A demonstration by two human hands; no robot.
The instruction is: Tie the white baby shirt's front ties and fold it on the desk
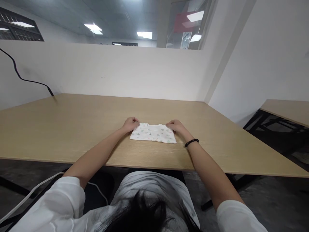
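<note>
A small white baby shirt (154,132) with a scattered print lies folded into a wide, flat shape on the table (84,129). Its neckline dips along the far edge. My left hand (131,124) is closed at the far left corner, the fingers pinching the cloth there. At the far right corner, my right hand (176,125) pinches the shirt too, its fingertips partly hiding the fabric. The near edge of the shirt rests on the wood, a little way in from the table's front edge.
Behind the table stands a white wall (135,71) with a window above it. A black cable (31,80) hangs down to the table's far left corner. Another table (289,109) stands to the right. A white cable (31,193) runs beside my left arm.
</note>
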